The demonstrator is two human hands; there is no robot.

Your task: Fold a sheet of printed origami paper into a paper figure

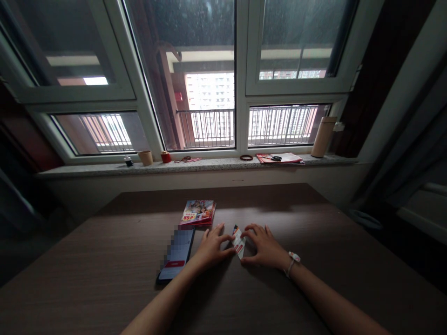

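Note:
Both my hands rest on a dark wooden table, with a small folded piece of printed paper standing between them. My left hand pinches the paper's left side with thumb and forefinger. My right hand presses its right side, fingers spread on the table; a bracelet circles that wrist. A phone with a lit screen lies just left of my left hand. A stack of colourful leaflets sits beyond the phone.
A stone windowsill runs behind the table. On it stand a small cup, a red pot, a ring-shaped band, red papers and a tall tan flask. Curtains hang at right.

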